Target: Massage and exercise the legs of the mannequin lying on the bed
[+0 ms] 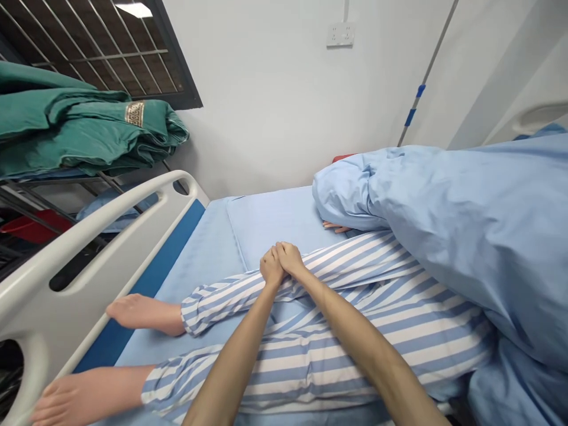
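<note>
A figure lies on the bed in blue-and-white striped trousers [399, 331], its smooth bare feet [146, 313] like those of a manikin. My left hand [271, 266] and my right hand [289, 258] lie side by side, touching, at about the knee of the far leg. Both are closed, with fingers curled over the far side of the striped trouser leg [239, 296]. Their fingertips are hidden, so I cannot tell whether they hold cloth alone or the leg too. The near leg lies under my forearms.
A light blue quilt [444, 219] is folded back over the upper body; fingers [336, 227] show under its edge. The bed's footboard [110, 236] stands at left. Beyond it, green folded covers [89, 124] lie on a rack above a red basin [35, 226]. A pole [428, 74] stands at the wall.
</note>
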A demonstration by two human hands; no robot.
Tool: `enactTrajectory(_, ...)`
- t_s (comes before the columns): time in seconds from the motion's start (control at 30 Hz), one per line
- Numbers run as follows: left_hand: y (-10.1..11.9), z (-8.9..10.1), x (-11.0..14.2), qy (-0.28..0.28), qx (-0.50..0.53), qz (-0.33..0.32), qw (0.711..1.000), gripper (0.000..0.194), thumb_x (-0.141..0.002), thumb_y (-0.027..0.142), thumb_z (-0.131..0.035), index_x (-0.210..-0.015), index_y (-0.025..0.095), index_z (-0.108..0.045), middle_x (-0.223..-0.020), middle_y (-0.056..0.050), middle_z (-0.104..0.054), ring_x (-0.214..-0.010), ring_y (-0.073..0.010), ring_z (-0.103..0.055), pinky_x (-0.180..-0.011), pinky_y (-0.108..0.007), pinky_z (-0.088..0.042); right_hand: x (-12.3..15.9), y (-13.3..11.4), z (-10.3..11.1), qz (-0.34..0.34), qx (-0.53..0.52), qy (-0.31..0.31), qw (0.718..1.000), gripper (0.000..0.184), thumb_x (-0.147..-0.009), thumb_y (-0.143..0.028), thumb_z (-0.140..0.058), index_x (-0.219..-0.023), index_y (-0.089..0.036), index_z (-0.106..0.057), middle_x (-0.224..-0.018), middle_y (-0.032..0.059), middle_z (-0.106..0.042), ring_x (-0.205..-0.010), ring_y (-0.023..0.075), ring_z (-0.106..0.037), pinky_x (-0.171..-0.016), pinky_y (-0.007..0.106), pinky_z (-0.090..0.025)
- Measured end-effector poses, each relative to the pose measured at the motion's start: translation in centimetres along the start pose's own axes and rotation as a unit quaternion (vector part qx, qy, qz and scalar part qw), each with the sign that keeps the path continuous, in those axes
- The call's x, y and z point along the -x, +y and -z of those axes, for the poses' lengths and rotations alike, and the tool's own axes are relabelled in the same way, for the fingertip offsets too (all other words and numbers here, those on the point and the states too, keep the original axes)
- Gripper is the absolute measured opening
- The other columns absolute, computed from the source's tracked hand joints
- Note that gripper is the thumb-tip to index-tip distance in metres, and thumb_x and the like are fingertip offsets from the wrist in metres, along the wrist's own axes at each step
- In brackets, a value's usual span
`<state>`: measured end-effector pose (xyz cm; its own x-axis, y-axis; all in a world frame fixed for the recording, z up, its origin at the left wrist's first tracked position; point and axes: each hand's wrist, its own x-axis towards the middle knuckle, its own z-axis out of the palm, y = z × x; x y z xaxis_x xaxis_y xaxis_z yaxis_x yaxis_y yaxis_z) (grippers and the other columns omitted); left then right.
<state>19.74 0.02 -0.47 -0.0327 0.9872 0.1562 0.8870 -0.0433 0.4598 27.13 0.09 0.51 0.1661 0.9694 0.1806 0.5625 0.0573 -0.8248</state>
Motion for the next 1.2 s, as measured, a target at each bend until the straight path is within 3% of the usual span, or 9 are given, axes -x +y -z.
enactTrajectory(0.1,0.0,0.0,0.0,-0.009,0.049,0.023,0.999,0.033,-0.097,0.029,-0.037,-0.085,0.018,-0.066,-0.088,-0.010,-0.069,-0.078,-0.0182,-0.059,-0.066,-0.027,-0.031,0.1,-0.7,2.3,0.051,0.146,-0.048,0.987,0.037,-0.097,-0.036,-0.038,-0.080,-0.020,-0.066,-0.082,0.0069,-0.070,-0.076,0.0173,-0.060,-0.068,0.026,-0.034)
enactTrajectory(0.17,0.1,-0.1,0.0,0.003,0.078,0.031,0.996,0.039,-0.098,0.031,-0.033,-0.077,0.019,-0.064,-0.085,-0.010,-0.069,-0.077,-0.0189,-0.058,-0.065,-0.028,-0.030,0.4,-0.4,3.3,0.060,0.184,-0.065,0.979,0.038,-0.099,-0.037,-0.037,-0.085,-0.020,-0.068,-0.085,0.0081,-0.072,-0.079,0.0178,-0.062,-0.070,0.026,-0.035)
enactTrajectory(0.27,0.2,-0.2,0.3,0.025,0.090,0.031,0.995,0.041,-0.096,0.029,-0.033,-0.066,0.019,-0.058,-0.079,-0.009,-0.068,-0.074,-0.0185,-0.055,-0.065,-0.029,-0.029,0.7,0.9,3.8,0.034,0.166,-0.060,0.984,0.042,-0.100,-0.034,-0.034,-0.082,-0.019,-0.069,-0.085,0.0072,-0.072,-0.077,0.0159,-0.061,-0.069,0.025,-0.035)
enactTrajectory(0.4,0.7,0.1,0.2,0.034,0.102,0.024,0.994,0.041,-0.094,0.027,-0.035,-0.058,0.019,-0.051,-0.066,-0.006,-0.061,-0.066,-0.0158,-0.050,-0.063,-0.028,-0.028,0.4,2.5,3.3,0.023,0.062,-0.021,0.998,0.044,-0.099,-0.034,-0.035,-0.070,-0.018,-0.063,-0.071,0.0030,-0.066,-0.067,0.0131,-0.054,-0.065,0.024,-0.033)
enactTrajectory(0.6,4.0,-1.1,-0.1,0.031,0.114,0.007,0.993,0.041,-0.097,0.025,-0.029,-0.065,0.018,-0.053,-0.066,-0.003,-0.059,-0.066,-0.0134,-0.052,-0.064,-0.025,-0.034,-0.6,3.7,3.0,-0.004,-0.099,0.040,0.994,0.048,-0.098,-0.038,-0.029,-0.065,-0.018,-0.057,-0.061,-0.0012,-0.055,-0.061,0.0122,-0.048,-0.060,0.023,-0.034)
enactTrajectory(0.77,5.0,-2.2,1.2,0.017,0.017,-0.021,0.999,0.015,-0.089,0.018,-0.049,-0.090,0.016,-0.063,-0.084,-0.008,-0.065,-0.077,-0.0175,-0.060,-0.067,-0.026,-0.036,-0.5,2.5,3.8,-0.026,0.029,-0.005,0.999,0.042,-0.099,-0.035,-0.033,-0.081,-0.017,-0.066,-0.079,0.0049,-0.069,-0.073,0.0146,-0.058,-0.068,0.024,-0.038)
enactTrajectory(0.93,4.4,-2.6,1.4,0.011,0.025,-0.013,1.000,0.020,-0.091,0.029,-0.049,-0.096,0.018,-0.065,-0.090,-0.010,-0.069,-0.080,-0.0209,-0.062,-0.064,-0.027,-0.033,0.1,1.6,6.9,0.016,0.211,-0.078,0.974,0.039,-0.098,-0.036,-0.036,-0.099,-0.017,-0.071,-0.098,0.0150,-0.073,-0.088,0.0244,-0.066,-0.074,0.031,-0.041)
enactTrajectory(1.03,4.3,-2.7,1.4,0.023,0.050,0.014,0.998,0.035,-0.096,0.032,-0.036,-0.078,0.021,-0.064,-0.088,-0.010,-0.070,-0.079,-0.0208,-0.059,-0.064,-0.028,-0.030,0.6,2.5,7.9,0.015,0.216,-0.065,0.974,0.040,-0.098,-0.036,-0.035,-0.098,-0.019,-0.072,-0.098,0.0137,-0.073,-0.089,0.0241,-0.066,-0.073,0.030,-0.040)
enactTrajectory(1.2,5.5,-2.3,0.6,0.027,0.071,0.000,0.997,0.036,-0.093,0.027,-0.036,-0.066,0.020,-0.058,-0.081,-0.008,-0.069,-0.077,-0.0189,-0.056,-0.065,-0.029,-0.031,0.7,4.0,7.9,-0.022,0.121,0.000,0.992,0.036,-0.096,-0.031,-0.039,-0.087,-0.019,-0.072,-0.088,0.0081,-0.073,-0.078,0.0168,-0.062,-0.068,0.025,-0.036)
